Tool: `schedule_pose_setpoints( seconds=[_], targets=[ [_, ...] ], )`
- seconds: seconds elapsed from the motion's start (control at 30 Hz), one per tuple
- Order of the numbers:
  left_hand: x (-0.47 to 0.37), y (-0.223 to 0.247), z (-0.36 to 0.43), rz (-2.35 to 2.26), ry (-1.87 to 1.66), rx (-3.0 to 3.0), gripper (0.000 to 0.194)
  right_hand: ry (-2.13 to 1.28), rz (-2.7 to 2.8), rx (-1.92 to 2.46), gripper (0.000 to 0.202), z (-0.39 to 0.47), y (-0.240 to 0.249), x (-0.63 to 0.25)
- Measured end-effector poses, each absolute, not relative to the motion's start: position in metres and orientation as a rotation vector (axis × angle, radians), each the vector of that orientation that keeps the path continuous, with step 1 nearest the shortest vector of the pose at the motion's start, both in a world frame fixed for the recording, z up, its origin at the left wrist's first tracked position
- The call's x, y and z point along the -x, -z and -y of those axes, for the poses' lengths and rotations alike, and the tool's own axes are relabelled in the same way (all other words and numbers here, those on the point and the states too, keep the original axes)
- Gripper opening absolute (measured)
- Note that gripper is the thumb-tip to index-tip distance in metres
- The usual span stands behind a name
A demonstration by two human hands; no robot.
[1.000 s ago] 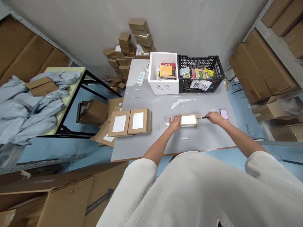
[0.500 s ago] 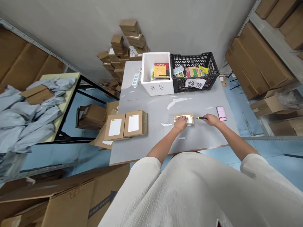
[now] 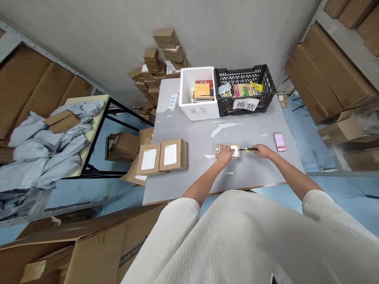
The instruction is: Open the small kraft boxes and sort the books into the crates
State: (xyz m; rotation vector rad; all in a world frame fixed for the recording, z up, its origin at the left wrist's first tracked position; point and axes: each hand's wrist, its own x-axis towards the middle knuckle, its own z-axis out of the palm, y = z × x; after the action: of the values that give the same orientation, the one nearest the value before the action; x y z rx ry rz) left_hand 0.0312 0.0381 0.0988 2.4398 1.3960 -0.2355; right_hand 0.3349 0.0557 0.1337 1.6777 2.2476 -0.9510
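A small brown package [image 3: 237, 155] with a white label lies on the grey table [image 3: 195, 138], near its front edge. My left hand [image 3: 225, 154] rests on top of the package with its fingers spread. My right hand [image 3: 261, 150], to the right, is wrapped round the end of a black and yellow tool [image 3: 248, 149], like a cutter. The tool's thin tip points left and reaches the right end of the package. Whether it touches the cardboard is too small to tell.
Behind stand a white foam box [image 3: 200, 111] and a black crate [image 3: 268, 94], both with books. Two labelled cartons [image 3: 162, 157] lie left, a phone [image 3: 280, 142] right. Grey bags [image 3: 53, 146] cover a side table; a large open carton [image 3: 97, 252] stands front left.
The view has shifted slightly. My right hand and the tool have moved a little relative to the package, with more of the tool showing. My left hand stays on the package.
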Motion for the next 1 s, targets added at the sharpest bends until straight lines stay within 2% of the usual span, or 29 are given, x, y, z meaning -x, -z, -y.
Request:
schedule_pose_setpoints(
  seconds=[0.2, 0.53, 0.83, 1.0],
  targets=[
    [-0.011, -0.099, -0.036, -1.461, 0.259, -2.36, 0.049, 1.291, -2.111, -1.747, 0.03, -0.059, -0.116, -0.314],
    [-0.007, -0.106, -0.034, -1.453, 0.313, -2.388, 0.046, 1.643, -1.91, -1.754, 0.028, -0.063, -0.101, -0.3],
    [-0.011, -0.106, -0.033, -1.482, 0.332, -2.347, 0.043, 1.68, -1.807, -1.698, 0.031, -0.062, -0.118, -0.31],
    [-0.011, -0.108, -0.033, -1.474, 0.344, -2.365, 0.044, 1.843, -1.708, -1.78, 0.034, -0.053, -0.104, -0.305]
  ],
)
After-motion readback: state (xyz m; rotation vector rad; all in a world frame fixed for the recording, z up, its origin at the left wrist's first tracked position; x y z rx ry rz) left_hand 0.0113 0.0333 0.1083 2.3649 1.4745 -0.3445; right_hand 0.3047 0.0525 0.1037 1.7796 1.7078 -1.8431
